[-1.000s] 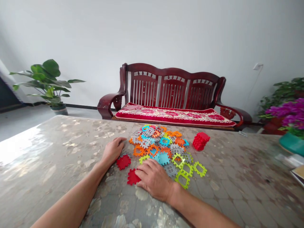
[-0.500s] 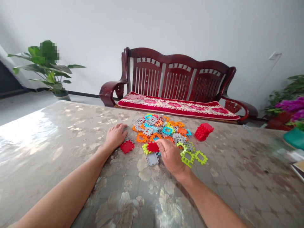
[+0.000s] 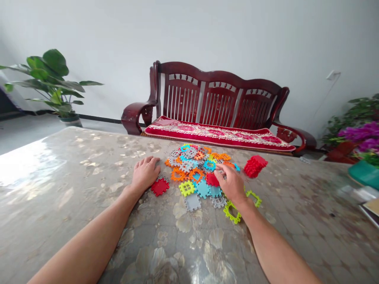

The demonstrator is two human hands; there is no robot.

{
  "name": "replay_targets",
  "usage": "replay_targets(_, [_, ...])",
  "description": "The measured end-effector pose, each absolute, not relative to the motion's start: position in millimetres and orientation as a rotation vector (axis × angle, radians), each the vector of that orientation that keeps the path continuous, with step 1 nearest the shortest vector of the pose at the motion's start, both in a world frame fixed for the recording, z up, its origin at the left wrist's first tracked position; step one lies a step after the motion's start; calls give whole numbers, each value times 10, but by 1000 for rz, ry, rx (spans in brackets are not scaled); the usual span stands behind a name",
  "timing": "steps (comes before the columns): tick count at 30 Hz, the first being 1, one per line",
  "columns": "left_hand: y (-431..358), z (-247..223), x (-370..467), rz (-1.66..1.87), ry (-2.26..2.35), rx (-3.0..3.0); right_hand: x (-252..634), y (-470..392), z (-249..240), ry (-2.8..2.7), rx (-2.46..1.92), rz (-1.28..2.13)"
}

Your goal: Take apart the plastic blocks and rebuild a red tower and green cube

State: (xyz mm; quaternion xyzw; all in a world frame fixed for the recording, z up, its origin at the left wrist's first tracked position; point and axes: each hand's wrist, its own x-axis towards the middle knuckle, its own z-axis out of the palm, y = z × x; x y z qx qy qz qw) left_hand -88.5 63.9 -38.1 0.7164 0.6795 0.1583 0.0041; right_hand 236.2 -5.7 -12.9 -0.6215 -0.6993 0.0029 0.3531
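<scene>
My left hand (image 3: 145,172) rests on the table with its fingers laid out flat, holding nothing. Close by its fingertips a red toothed building tile (image 3: 160,187) overlaps a grey one. My right hand (image 3: 232,182) is over the near right part of a mixed tile pile (image 3: 186,165), thumb and fingers closed on a red tile (image 3: 212,180). Just below that tile lie blue tiles (image 3: 203,188). A lime window tile (image 3: 187,188) and a solid grey tile (image 3: 192,202) lie in front of the pile. Lime frame tiles (image 3: 232,212) sit partly beneath my right wrist.
A stack of red tiles (image 3: 255,166) stands right of the pile. The table (image 3: 74,205) has a glossy floral cover. Beyond it is a dark wooden bench (image 3: 219,98) with a red patterned cushion. Potted plants (image 3: 56,85) and purple flowers (image 3: 363,138) flank the view.
My right hand has moved right with the red tile, uncovering blue tiles and the lime window tile. My left hand stays put. The view has shifted slightly.
</scene>
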Motion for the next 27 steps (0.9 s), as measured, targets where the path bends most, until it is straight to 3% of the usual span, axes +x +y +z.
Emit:
replay_targets(7, [643, -389, -886, 522, 2127, 2244, 2444, -88, -20, -2207, -1499, 147])
replay_targets(14, [650, -389, -885, 511, 2121, 2277, 2496, -57, -41, -2259, -1476, 164])
replay_targets(22, [673, -422, -928, 501, 2128, 2277, 2403, -62, 31, -2033, -1416, 134])
replay_targets(27, [680, -419, -955, 491, 2102, 2305, 2784, 61, 187, -1644, -1526, -34])
